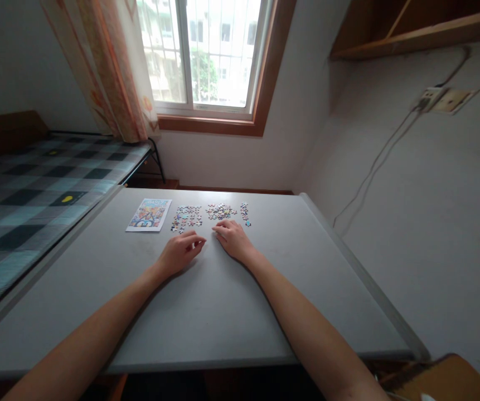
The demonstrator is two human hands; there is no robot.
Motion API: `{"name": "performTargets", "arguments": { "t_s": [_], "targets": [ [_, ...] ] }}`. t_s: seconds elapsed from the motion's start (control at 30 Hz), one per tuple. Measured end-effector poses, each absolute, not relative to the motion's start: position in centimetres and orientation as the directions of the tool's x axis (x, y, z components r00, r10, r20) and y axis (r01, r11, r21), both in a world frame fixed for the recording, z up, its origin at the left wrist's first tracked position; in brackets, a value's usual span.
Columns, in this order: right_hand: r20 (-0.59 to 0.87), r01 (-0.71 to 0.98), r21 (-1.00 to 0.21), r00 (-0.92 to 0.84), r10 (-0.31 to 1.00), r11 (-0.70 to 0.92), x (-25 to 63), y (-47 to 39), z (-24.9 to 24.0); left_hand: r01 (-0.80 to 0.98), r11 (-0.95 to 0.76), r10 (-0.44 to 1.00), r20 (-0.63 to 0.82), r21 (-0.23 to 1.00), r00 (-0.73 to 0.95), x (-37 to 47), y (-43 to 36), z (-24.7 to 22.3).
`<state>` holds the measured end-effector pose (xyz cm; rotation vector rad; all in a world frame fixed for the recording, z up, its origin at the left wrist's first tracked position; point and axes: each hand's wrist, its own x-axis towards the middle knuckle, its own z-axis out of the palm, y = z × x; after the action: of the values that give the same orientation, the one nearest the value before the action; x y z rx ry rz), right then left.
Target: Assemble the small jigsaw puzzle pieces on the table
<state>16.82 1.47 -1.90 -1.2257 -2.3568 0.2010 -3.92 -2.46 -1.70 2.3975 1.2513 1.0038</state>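
My left hand (181, 252) is over the table just in front of the loose puzzle pieces, thumb and fingers drawn together at the tips. Anything between those tips is too small to make out. My right hand (233, 239) rests close by, its fingers bent and pressed together, with the fingertips near the pile. What it may hold is hidden. Ahead of the left hand, jigsaw pieces (187, 217) lie spread in loose rows. Beyond the right hand is a denser pile of pieces (221, 211), and a short column of pieces (245, 214) lies to its right.
A colourful picture sheet (149, 215) lies left of the pieces on the pale table (206, 317). A bed with a checked cover (68, 172) adjoins the left side. The wall with a socket (432, 99) and cable is at right. A window (218, 55) is ahead.
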Motion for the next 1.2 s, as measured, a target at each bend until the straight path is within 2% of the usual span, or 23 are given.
{"name": "performTargets", "arguments": {
  "t_s": [0.17,0.5,0.6,0.77,0.9,1.2],
  "targets": [
    [0.342,0.762,-0.393,-0.399,0.851,0.515,17.0,1.7,-2.1,0.627,-0.598,0.797,0.455,0.499,0.398,-3.9,-2.5,-1.7],
    [0.288,0.663,-0.633,-0.277,0.917,0.4,17.2,2.1,-2.0,0.613,-0.609,0.79,0.454,0.503,0.412,-4.0,-2.5,-1.7],
    [0.221,0.531,-0.785,-0.244,0.944,0.321,17.0,2.1,-1.6,0.612,-0.607,0.791,0.455,0.507,0.409,-4.1,-2.4,-1.7],
    [0.129,0.148,-0.974,-0.258,0.957,0.171,15.6,1.6,-1.1,0.649,-0.564,0.82,0.443,0.511,0.363,-4.2,-2.3,-1.9],
    [0.067,-0.01,-0.998,-0.331,0.941,0.068,14.6,1.0,-1.0,0.682,-0.545,0.823,0.464,0.487,0.327,-4.2,-2.2,-1.9],
    [0.024,-0.081,-0.997,-0.352,0.936,-0.005,14.6,0.5,-0.2,0.672,-0.574,0.797,0.505,0.468,0.33,-4.3,-2.5,-1.5]
  ]
}}
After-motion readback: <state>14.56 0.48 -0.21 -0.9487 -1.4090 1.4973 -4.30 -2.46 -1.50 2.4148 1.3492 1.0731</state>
